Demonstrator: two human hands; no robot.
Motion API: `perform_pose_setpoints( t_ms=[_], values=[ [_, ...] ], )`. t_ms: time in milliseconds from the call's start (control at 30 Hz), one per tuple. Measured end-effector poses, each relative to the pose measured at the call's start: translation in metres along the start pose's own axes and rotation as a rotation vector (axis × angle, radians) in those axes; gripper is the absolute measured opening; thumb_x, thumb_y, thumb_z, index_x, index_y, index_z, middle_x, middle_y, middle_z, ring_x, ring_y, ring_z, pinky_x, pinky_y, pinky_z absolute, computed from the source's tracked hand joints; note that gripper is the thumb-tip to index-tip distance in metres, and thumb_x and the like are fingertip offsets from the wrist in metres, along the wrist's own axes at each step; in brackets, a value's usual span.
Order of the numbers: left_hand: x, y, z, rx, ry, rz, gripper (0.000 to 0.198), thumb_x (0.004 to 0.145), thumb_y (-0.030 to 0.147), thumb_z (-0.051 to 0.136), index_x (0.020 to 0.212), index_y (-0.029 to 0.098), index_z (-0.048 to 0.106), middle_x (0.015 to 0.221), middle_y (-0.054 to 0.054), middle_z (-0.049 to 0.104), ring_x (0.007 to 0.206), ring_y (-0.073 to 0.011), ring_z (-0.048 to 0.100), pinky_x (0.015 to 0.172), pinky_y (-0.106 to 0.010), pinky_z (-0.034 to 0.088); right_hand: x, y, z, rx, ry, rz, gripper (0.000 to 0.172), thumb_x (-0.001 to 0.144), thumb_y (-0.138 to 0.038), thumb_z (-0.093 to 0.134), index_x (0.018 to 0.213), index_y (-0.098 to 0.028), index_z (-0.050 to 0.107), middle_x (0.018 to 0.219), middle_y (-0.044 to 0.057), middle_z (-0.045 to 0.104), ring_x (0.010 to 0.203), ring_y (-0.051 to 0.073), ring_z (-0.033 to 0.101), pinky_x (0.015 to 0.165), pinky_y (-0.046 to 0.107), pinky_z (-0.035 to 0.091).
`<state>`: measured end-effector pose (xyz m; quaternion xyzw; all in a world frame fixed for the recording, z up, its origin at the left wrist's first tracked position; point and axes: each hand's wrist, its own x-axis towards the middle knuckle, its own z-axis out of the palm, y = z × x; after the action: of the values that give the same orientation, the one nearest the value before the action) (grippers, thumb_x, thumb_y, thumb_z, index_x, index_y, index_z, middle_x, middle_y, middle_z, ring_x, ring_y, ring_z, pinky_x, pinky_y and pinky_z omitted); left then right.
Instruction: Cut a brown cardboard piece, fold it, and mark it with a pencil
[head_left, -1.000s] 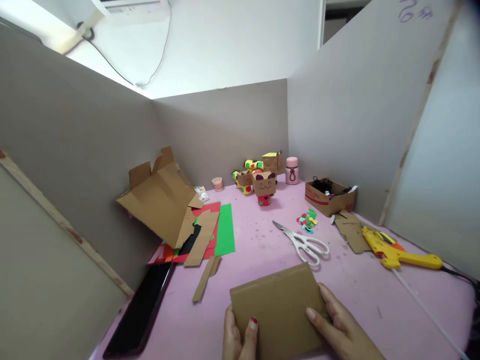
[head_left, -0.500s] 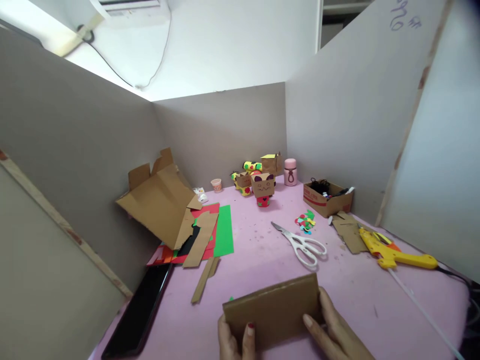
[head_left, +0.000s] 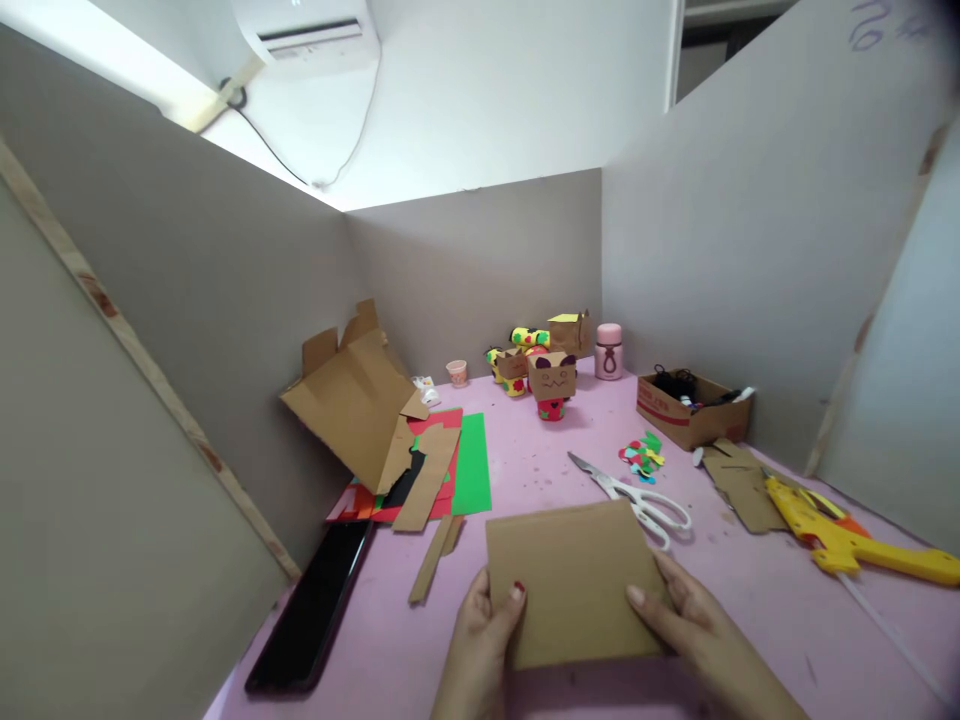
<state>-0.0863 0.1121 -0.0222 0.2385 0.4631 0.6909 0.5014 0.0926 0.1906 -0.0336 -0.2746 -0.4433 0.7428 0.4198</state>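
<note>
A flat, roughly square piece of cardboard (head_left: 576,585) is held up in front of me, above the pink table. My left hand (head_left: 487,620) grips its left edge, the thumb with a red nail lying on the near face. At the right edge, my right hand (head_left: 686,615) pinches it, thumb in front and fingers behind. Just beyond the cardboard lie white-handled scissors (head_left: 634,497), blades apart, their lower handle close to its upper right corner. Narrow cardboard strips (head_left: 435,560) rest on the table to the left.
A black phone (head_left: 315,605) lies left, near coloured paper sheets (head_left: 472,465) and a large cardboard sheet (head_left: 352,400). Behind stand a cardboard-headed figure (head_left: 553,385) and a pink flask (head_left: 609,352). At right are paper scraps (head_left: 643,457), an open box (head_left: 686,425) and a yellow glue gun (head_left: 832,530).
My hands have raised the cardboard and tilted its broad face towards me. It now shows taller and reaches the scissors' handle. The camera view has shifted a little left.
</note>
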Motion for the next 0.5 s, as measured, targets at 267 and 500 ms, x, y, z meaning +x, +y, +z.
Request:
perform_pose_setpoints(
  t_ms=[267, 500],
  values=[
    [0.072, 0.03, 0.018, 0.019, -0.069, 0.139, 0.041, 0.075, 0.021, 0.063, 0.114, 0.016, 0.055, 0.114, -0.012, 0.066, 0.109, -0.0243, 0.058, 0.096, -0.036, 0.041, 0.065, -0.021, 0.016, 0.07, 0.246, 0.016, 0.046, 0.068, -0.039, 0.072, 0.109, -0.02, 0.059, 0.084, -0.002, 0.076, 0.08, 0.017, 0.068, 0.05, 0.018, 0.05],
    [0.085, 0.008, -0.002, -0.026, -0.179, 0.138, 0.043, 0.076, 0.025, 0.064, 0.117, 0.015, 0.054, 0.123, -0.014, 0.06, 0.116, -0.0248, 0.053, 0.1, -0.036, 0.038, 0.084, 0.023, -0.036, -0.238, 0.3, -0.058, 0.042, 0.067, -0.047, 0.068, 0.102, -0.024, 0.067, 0.107, 0.002, 0.071, 0.105, 0.03, 0.061, 0.08, 0.034, 0.055]
  ],
)
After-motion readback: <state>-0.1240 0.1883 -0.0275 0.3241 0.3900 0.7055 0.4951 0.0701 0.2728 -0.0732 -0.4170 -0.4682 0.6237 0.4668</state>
